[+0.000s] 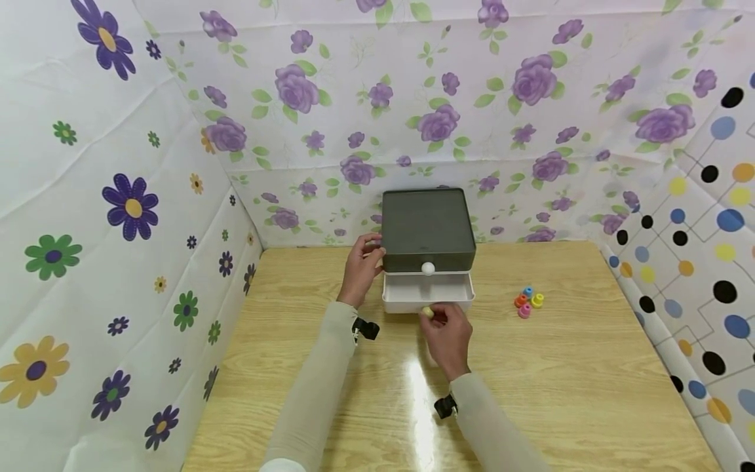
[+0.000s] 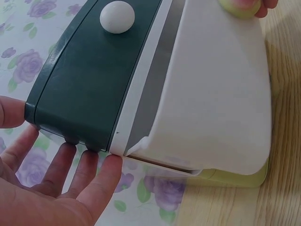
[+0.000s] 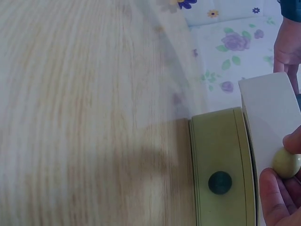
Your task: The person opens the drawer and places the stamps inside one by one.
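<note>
1. Right hand point(image 1: 451, 337): thumb and fingers clamp the pale knob point(image 1: 427, 312) of the white drawer point(image 1: 401, 306).
2. White drawer: extends from the cabinet point(image 1: 427, 223), directly ahead of the right hand.
3. Left hand point(image 1: 361, 269): fingers spread apart, fingertips touching the cabinet's left side.
4. White knob point(image 1: 428, 269): on the cabinet front, ahead of the right hand.
5. Olive drawer point(image 3: 221, 141), with dark knob point(image 3: 220, 182): below the right hand.
6. Four small coloured pieces point(image 1: 521, 300): grouped on the bench point(image 1: 560, 393), right of the right hand, well apart from it.
</note>
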`<state>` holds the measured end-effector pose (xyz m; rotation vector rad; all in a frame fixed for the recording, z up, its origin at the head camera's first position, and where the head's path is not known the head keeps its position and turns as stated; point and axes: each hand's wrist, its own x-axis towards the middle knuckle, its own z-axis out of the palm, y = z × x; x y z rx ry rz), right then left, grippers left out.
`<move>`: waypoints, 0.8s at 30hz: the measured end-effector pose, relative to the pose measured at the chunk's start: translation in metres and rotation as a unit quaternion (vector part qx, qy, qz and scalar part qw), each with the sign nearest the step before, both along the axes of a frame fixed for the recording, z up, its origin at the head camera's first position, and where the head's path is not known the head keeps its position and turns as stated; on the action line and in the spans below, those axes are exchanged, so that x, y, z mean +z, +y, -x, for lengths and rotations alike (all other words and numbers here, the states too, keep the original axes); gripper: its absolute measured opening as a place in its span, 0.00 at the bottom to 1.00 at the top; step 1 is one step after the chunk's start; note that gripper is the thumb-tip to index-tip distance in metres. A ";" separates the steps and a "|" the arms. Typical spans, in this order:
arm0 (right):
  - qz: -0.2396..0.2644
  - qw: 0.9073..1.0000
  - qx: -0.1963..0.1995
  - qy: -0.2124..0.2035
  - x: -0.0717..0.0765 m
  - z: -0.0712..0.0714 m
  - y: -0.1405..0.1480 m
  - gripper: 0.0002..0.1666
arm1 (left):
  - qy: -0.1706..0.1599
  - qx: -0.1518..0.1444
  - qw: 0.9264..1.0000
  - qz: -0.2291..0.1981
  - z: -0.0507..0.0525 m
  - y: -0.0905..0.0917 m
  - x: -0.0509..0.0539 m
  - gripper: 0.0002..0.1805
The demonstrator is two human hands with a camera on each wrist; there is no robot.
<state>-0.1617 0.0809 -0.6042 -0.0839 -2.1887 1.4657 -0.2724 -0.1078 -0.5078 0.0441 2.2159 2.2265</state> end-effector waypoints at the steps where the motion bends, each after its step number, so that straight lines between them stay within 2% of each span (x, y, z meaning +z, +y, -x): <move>1: 0.001 1.000 0.001 -0.002 0.000 -0.002 0.000 0.10 | 0.000 -0.002 1.000 0.001 0.000 -0.001 0.000 0.17; 7: 0.010 1.000 -0.001 -0.010 -0.001 -0.010 -0.001 0.10 | -0.001 -0.010 1.000 0.000 0.000 -0.003 0.000 0.17; 24: 0.015 1.000 0.007 -0.010 -0.002 -0.041 -0.002 0.09 | -0.005 -0.005 1.000 0.011 0.000 -0.003 0.002 0.16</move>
